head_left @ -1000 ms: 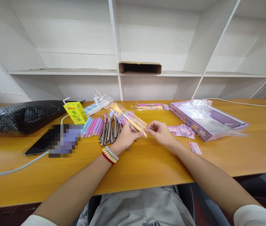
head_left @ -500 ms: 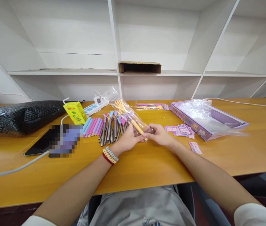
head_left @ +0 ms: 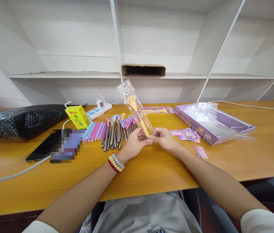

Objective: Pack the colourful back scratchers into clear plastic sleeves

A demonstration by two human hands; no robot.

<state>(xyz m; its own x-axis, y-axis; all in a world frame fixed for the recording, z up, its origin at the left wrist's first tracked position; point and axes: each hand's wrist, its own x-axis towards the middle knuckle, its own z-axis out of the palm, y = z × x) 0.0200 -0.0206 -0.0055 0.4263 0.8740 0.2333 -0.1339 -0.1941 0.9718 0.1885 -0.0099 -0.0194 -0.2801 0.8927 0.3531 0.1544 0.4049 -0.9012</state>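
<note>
A yellow back scratcher with a hand-shaped head lies inside a clear plastic bag, tilted with its head up and away from me. My left hand is closed round the bagged handle from the left. With thumb and fingers pinched, my right hand grips the bag's lower end beside it. Several back scratcher rods with metal shafts and coloured heads lie just left of my hands. Next to them is a row of blue, pink and purple handles.
Small pink printed cards lie right of my hands, near an open purple box with clear plastic in it. Packed back scratchers lie behind. A yellow drink carton, power strip, tablet and black wrapped parcel stand left.
The bagged back scratcher has swung more upright, its head moving up and to the right, off the loose rods. My left hand has shifted slightly right and down; my right hand has hardly moved.
</note>
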